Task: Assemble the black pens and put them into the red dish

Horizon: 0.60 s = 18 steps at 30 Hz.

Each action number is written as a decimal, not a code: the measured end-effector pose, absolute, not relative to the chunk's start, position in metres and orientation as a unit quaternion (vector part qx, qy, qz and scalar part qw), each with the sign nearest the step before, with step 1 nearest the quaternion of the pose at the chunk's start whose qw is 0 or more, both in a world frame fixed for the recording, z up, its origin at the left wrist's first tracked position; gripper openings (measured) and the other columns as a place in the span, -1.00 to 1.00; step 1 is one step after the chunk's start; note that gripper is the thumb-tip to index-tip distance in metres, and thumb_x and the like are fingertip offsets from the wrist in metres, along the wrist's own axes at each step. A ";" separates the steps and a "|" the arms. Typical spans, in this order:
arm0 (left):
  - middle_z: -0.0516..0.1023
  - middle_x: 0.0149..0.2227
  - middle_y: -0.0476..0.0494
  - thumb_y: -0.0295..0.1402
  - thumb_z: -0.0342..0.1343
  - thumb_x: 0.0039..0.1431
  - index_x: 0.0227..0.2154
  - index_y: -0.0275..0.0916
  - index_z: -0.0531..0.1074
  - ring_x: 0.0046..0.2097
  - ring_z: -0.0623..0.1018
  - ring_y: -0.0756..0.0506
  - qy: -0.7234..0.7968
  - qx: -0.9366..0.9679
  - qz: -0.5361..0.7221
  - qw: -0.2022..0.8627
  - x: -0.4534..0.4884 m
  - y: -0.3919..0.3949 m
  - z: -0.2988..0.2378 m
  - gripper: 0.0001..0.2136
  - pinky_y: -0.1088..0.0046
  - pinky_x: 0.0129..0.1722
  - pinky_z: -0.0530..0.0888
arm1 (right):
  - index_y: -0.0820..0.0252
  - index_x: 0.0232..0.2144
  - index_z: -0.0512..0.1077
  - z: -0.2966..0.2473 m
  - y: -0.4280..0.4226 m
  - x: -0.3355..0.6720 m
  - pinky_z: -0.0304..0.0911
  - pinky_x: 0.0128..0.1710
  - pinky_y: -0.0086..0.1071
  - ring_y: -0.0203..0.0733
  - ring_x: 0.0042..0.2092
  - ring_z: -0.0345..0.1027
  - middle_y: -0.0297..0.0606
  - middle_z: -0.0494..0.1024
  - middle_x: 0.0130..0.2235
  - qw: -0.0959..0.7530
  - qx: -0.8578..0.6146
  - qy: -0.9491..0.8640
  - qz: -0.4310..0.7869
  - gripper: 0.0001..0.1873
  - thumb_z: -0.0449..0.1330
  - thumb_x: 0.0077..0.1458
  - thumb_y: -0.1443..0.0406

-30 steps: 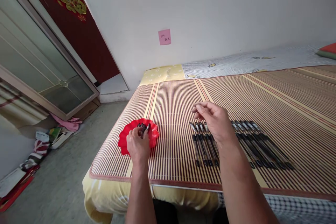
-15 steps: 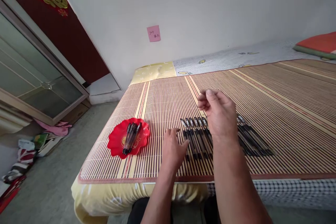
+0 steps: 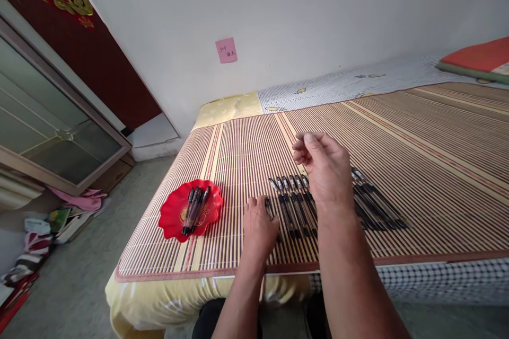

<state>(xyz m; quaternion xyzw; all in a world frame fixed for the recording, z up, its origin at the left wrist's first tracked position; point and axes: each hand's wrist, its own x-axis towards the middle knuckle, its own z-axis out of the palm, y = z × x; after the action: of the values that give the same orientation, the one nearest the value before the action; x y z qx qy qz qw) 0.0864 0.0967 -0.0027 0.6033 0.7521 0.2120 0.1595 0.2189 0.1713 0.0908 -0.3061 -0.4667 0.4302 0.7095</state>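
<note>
My left hand (image 3: 259, 229) is low over the mat, its thumb and fingers closed around a black pen (image 3: 269, 207) at the left end of a row. Several more black-capped clear pens (image 3: 292, 206) lie side by side to its right. My right hand (image 3: 328, 169) is raised above the row, thumb against curled fingers, with nothing showing in it. It hides the middle of the row; further pens (image 3: 377, 204) show right of my wrist. On the left, a red scalloped plate (image 3: 167, 217) bears several similar pens (image 3: 195, 211) in a small bunch.
A striped bamboo mat (image 3: 238, 169) covers the bed, with a yellow sheet (image 3: 151, 296) hanging over the front edge. A pink note (image 3: 226, 50) is stuck to the wall. Folded red bedding (image 3: 477, 55) lies at the far right. Clothes and books (image 3: 71, 217) lie on the floor, left.
My left hand has closed on the leftmost pen and drawn it slightly left, away from the row. My right hand stays raised in the same pose. The view has shifted a little.
</note>
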 end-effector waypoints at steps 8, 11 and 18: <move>0.50 -0.07 -0.26 -0.62 0.10 0.10 0.08 -0.27 0.37 -0.03 0.54 -0.19 0.772 0.577 0.234 0.127 0.047 0.096 -0.002 -0.55 0.31 0.00 0.44 | 0.13 -0.32 0.54 0.097 0.164 0.216 0.35 -0.41 -0.43 -0.35 -0.41 0.41 -0.32 0.57 -0.34 0.692 -0.312 -0.469 0.452 -0.85 0.27 0.23 0.19; 0.52 -0.06 -0.30 -0.62 0.10 0.08 0.09 -0.29 0.37 -0.01 0.55 -0.20 0.791 0.561 0.218 0.109 0.040 0.097 -0.001 -0.53 0.31 -0.03 0.44 | 0.14 -0.32 0.57 0.096 0.164 0.213 0.36 -0.40 -0.44 -0.35 -0.39 0.43 -0.32 0.58 -0.33 0.685 -0.310 -0.475 0.457 -0.88 0.28 0.22 0.23; 0.57 -0.10 -0.35 -0.61 0.07 0.11 0.02 -0.32 0.38 -0.03 0.57 -0.25 0.821 0.536 0.182 0.078 0.043 0.102 -0.006 -0.62 0.30 -0.08 0.43 | 0.16 -0.27 0.58 0.092 0.166 0.208 0.38 -0.42 -0.44 -0.37 -0.43 0.42 -0.31 0.59 -0.34 0.658 -0.333 -0.512 0.440 -0.86 0.26 0.24 0.22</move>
<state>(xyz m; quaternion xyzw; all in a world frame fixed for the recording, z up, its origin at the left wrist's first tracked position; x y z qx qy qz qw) 0.0427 0.1020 -0.0059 0.5363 0.8206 0.1819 0.0776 0.2076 0.1665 0.0917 -0.3333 -0.5116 0.4402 0.6583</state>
